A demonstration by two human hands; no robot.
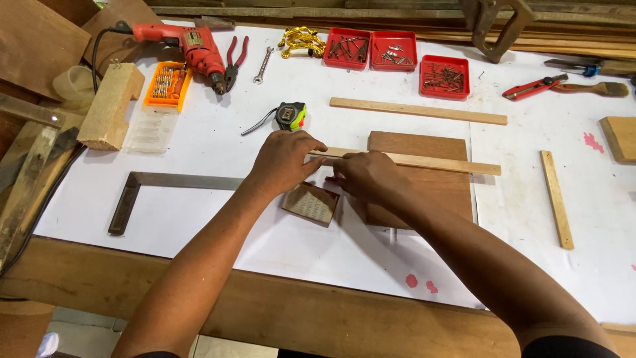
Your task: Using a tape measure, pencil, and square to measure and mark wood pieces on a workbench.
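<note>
Near frame centre, left hand (283,161) and right hand (368,176) side by side, both palm down on a thin strip (434,162). Left fingers curled over the strip's left end, pinching it; right hand pressed flat on it just to the right, fingers bent, grip not fully clear. Strip lying with long axis nearly left to right, tilted slightly down toward the right, left end under the hands, right end pointing to the right of frame. Resting across the upper part of a brown board (430,182), overhanging it on the right.

Just below the hands, a small block (310,203), tilted, partly covered by the left wrist. Left of that, a steel square (156,189), long arm running left to right, short arm pointing down toward lower left. Above the hands, a tape measure (290,116). A second strip (418,111) above the board, nearly parallel to the first. A third strip (556,197) at right, long axis running top to bottom. Upper left: red drill (189,48), orange bit case (169,84), pliers (233,61), wood block (111,106). Along the top: three red trays (394,56) of screws and nails. Upper right: red knife (533,87) and brush (593,88). All on a white sheet (218,142) over the bench.
</note>
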